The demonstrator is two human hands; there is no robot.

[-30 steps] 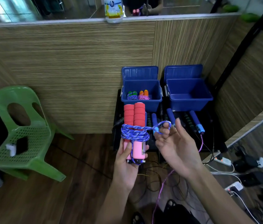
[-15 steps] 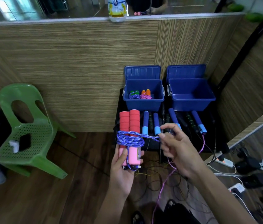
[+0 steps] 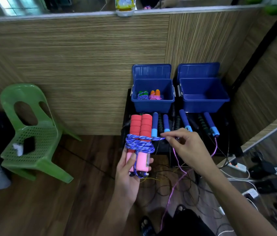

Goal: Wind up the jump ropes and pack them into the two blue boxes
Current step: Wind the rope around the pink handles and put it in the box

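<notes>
- We see the left hand gripping the red-handled jump rope — cord coiled round both handles.
- Right hand fingers pinch the blue cord end.
- Left blue box — two wound ropes inside.

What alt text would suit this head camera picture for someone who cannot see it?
A left hand holds a red-handled jump rope while the right hand pinches its blue cord taut. Behind, the left blue box holds two wound ropes; the right blue box looks empty.
</notes>
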